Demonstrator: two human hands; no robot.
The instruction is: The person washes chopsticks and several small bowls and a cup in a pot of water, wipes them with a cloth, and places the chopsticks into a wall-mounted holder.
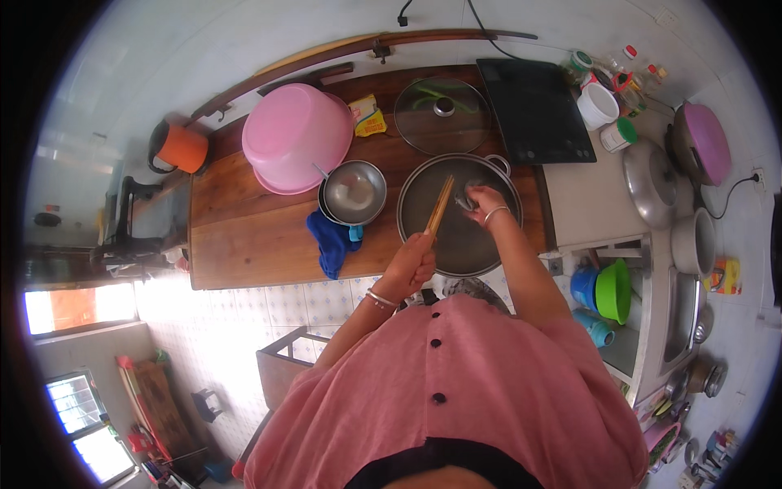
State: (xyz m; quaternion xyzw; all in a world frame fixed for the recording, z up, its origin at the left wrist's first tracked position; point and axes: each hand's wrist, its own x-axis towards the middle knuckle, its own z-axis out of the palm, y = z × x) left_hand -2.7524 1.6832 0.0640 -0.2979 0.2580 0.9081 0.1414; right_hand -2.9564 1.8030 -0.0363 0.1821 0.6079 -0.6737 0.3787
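Observation:
A large round metal pot [427, 170] stands at the front edge of the wooden table, with greyish contents whose nature I cannot tell. My left hand [410, 264] grips a bundle of wooden chopsticks [441, 202], which slants over the pot with its tips pointing away from me. Over the right part of the pot, my right hand [487, 205] holds a crumpled grey cloth [467, 194]. Behind the pot lies a glass lid [421, 131] with a dark knob; something green shows through it.
Left of the pot are stacked metal bowls [354, 192], a blue cloth [333, 244], a pink basin [293, 134] and a yellow packet [368, 116]. A black induction cooktop [537, 113] lies back right. Bottles, a white tub [597, 105] and a metal lid [649, 180] line the right counter.

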